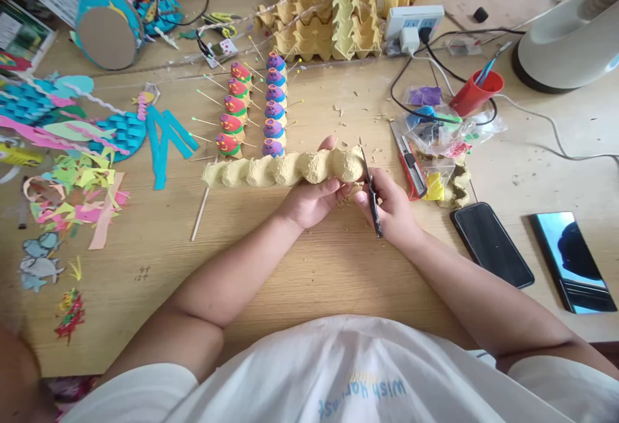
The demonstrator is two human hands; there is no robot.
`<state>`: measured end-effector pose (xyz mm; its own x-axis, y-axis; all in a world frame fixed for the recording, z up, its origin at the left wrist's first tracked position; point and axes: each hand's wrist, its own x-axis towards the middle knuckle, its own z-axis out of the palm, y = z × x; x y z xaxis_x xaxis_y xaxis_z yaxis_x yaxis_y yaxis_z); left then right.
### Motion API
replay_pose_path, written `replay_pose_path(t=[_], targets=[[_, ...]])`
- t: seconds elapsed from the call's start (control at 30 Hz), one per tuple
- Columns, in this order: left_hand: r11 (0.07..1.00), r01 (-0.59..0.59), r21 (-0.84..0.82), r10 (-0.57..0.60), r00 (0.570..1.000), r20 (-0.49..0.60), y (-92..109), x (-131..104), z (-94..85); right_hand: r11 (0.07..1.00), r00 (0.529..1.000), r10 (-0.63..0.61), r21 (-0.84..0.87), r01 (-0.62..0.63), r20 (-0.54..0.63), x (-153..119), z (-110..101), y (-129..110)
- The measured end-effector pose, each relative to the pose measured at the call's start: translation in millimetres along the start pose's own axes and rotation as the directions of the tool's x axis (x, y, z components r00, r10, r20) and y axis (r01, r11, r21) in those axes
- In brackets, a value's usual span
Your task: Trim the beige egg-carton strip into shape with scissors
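Pinches carton strip [285, 171] (pale yellow, 6 bumps) near its R end w/ L hand [309, 204], grip pressed shut on it, thumb on near side. Holds black scissors [373, 207] w/ R hand [394, 210], grip closed round handles, blades pointing away at strip's R end; can't tell how far blades are open. Runs strip crosswise above tabletop [271, 268], w/ its L end over thin stick [200, 213] & its length just nearer than red row [232, 123] (5 bumps, green edges) & purple row [275, 110] (6 bumps), both w/ pins stuck in. Shows crumbs around hands.

To R: box cutter [411, 165], plastic bags [449, 123] & red cup [476, 93] w/ tools in it; nearer, dark phone [492, 244] beside 2nd phone [574, 262], apart. At back: egg trays [309, 17] & power strip [414, 22]. To L: paper scraps [80, 194], blue paper strips [158, 146] & cardboard-ended blue roll [109, 33].
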<state>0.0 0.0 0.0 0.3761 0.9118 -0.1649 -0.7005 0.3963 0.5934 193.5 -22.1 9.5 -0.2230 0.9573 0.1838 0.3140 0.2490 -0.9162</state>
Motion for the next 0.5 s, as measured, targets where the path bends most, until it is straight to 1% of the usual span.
replay_pose_path(t=[0.13,0.27,0.33,0.43,0.5], targets=[[1.0,-0.018,-0.003,0.019,0.999,0.037,-0.7,-0.3,-0.6,0.999,0.999,0.032,0.037,-0.031,-0.022,0.7,-1.4,-2.6],[1.0,-0.006,0.003,0.006,1.0,-0.003,-1.5,-0.3,-2.0,0.992,0.997,0.071,0.103,-0.069,-0.019,1.2,-0.6,-3.3],[1.0,-0.002,-0.004,0.002,1.0,-0.013,-0.8,-0.1,-2.0,0.989,0.997,0.069,0.136,-0.065,-0.022,1.2,0.4,-1.9],[0.999,-0.014,-0.052,0.015,1.0,0.016,1.2,0.0,-0.6,0.987,0.998,0.052,0.156,-0.045,-0.038,0.9,1.3,0.7],[0.997,-0.025,-0.079,0.027,0.999,0.036,2.1,-0.4,0.5,0.99,0.998,0.044,0.139,-0.038,-0.044,0.4,1.2,1.8]])
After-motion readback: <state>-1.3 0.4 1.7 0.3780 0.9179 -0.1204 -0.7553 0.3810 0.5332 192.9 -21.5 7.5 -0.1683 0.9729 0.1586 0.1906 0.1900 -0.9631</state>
